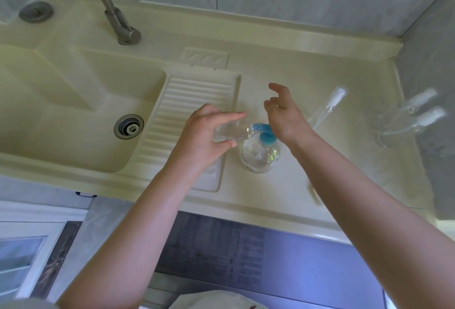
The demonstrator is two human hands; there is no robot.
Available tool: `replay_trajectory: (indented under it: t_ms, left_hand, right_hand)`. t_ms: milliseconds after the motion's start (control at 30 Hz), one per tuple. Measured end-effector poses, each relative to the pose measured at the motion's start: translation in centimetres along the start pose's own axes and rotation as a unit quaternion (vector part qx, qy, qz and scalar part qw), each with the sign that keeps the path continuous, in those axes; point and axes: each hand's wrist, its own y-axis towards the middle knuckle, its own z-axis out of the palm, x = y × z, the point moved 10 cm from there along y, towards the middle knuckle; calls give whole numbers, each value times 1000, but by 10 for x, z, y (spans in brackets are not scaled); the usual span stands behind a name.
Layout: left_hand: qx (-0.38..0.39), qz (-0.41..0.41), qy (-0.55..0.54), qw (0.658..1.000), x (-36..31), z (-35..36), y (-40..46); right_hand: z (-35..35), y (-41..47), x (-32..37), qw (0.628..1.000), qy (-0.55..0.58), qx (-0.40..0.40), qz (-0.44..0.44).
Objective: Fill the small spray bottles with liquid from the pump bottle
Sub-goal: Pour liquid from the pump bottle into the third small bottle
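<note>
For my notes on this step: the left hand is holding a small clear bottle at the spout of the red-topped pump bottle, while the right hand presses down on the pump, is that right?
Nearly. The head view shows the pump bottle has a blue top, not red. The rest stands: the left hand holds the small clear bottle at the spout, and the right hand presses on the pump.

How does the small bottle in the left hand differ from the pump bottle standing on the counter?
The small bottle lies nearly level in the left hand; the pump bottle stands upright on the counter. The small bottle is slim, with no cap on it; the pump bottle is wider and rounder, with a blue pump head. The small bottle's mouth sits at the pump's spout. Both are clear plastic.
</note>
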Motion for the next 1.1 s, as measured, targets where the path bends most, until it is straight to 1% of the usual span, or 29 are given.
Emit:
replay_trajectory:
  t_ms: [133,200,300,400,533,633,733,867,1100]
  left_hand:
    - [-3,-5,-11,1000,3,0,1]
    - [-14,-11,-13,1000,6,-1,1]
    - [-28,-23,-30,999,10,-3,1]
    - [-36,-36,-42,998,14,-4,0]
    - [-39,-50,-43,997,19,-3,-1]
    - [-38,-47,-38,997,19,-3,-2]
    - [-43,-38,-41,998,17,-3,-1]
    - [-50,-35,-47,997,15,-5,-1]
    - [-46,-32,-33,998,16,-2,-2]
  right_hand:
    - [7,0,-3,1000,-27,6,2]
    - [7,-2,-5,1000,-25,-5,4]
    - [2,-4,-7,1000,-10,-16,8]
    - [-1,0,-4,1000,26,0,4]
    - [1,-1,3,999,-28,-14,-19]
    - [5,-4,-2,999,-34,-23,-14]
    - [3,-5,-8,1000,1,-26,2]
    - [-2,0,-8,998,56,-2,14]
    - [4,-5,-6,999,-25,-25,-4]
